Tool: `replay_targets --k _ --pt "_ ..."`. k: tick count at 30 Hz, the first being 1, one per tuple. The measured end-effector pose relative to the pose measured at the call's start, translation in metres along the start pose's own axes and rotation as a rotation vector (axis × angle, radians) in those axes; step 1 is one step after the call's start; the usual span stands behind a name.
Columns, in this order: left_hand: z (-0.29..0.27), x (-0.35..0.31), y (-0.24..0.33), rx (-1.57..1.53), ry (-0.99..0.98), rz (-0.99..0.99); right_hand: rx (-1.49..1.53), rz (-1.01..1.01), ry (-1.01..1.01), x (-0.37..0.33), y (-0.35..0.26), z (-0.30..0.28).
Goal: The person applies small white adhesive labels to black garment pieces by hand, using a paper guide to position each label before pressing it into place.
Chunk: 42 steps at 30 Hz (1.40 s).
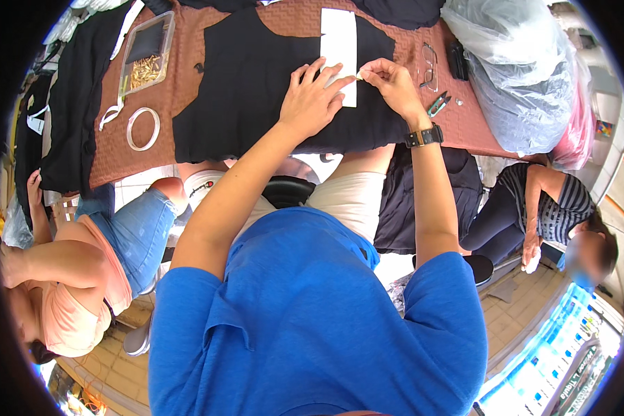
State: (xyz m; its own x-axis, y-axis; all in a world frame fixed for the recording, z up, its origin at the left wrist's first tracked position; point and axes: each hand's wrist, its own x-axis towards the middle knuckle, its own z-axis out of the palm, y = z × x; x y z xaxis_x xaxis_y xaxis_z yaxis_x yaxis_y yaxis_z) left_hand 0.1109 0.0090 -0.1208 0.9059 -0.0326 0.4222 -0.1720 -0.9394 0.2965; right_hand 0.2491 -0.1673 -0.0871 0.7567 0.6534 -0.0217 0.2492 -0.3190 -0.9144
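A black garment piece (253, 87) lies spread over the brown table in front of me. Across its right part rests a white paper strip (338, 35), running away from me. My left hand (310, 104) presses on the strip's lower part, its fingers spread and holding nothing. Beside the strip's right edge, my right hand (393, 82) has thumb and forefinger pinched together. A tiny pale yellowish bit shows at those fingertips, close to the left hand's fingertip; it is too small to name. A dark watch (423, 135) sits on my right wrist.
On the left of the brown tablecloth (187, 104) are a plastic box (148, 55) of small brass-coloured pieces and a tape roll (143, 130). Thread snips (438, 104), eyeglasses (429, 66) and a large plastic bag (513, 76) lie right. People sit on both sides.
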Motion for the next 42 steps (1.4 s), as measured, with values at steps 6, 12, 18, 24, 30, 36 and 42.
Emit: replay_targets --k 6,12,18,24,30,36,42 --pt "0.002 -0.001 -0.002 0.03 -0.008 0.017 -0.112 -0.039 -0.065 0.009 -0.002 0.002" --pt "0.003 0.0 -0.001 0.033 -0.008 0.021 -0.229 -0.119 -0.079 0.017 0.01 0.0" --pt "0.003 0.0 0.0 0.016 0.051 0.035 -0.226 -0.122 -0.133 0.022 0.006 -0.001" --pt "0.003 -0.001 0.0 0.008 0.059 0.035 -0.141 -0.033 -0.146 0.019 0.002 -0.004" --pt "0.001 -0.001 0.0 0.02 0.022 0.02 -0.245 -0.152 -0.144 0.017 -0.004 -0.002" --pt "0.002 0.0 0.0 0.03 0.017 0.017 -0.292 -0.199 -0.182 0.021 -0.002 -0.003" --pt "0.001 -0.001 0.001 0.024 0.014 0.014 -0.327 -0.298 -0.184 0.021 -0.005 -0.001"
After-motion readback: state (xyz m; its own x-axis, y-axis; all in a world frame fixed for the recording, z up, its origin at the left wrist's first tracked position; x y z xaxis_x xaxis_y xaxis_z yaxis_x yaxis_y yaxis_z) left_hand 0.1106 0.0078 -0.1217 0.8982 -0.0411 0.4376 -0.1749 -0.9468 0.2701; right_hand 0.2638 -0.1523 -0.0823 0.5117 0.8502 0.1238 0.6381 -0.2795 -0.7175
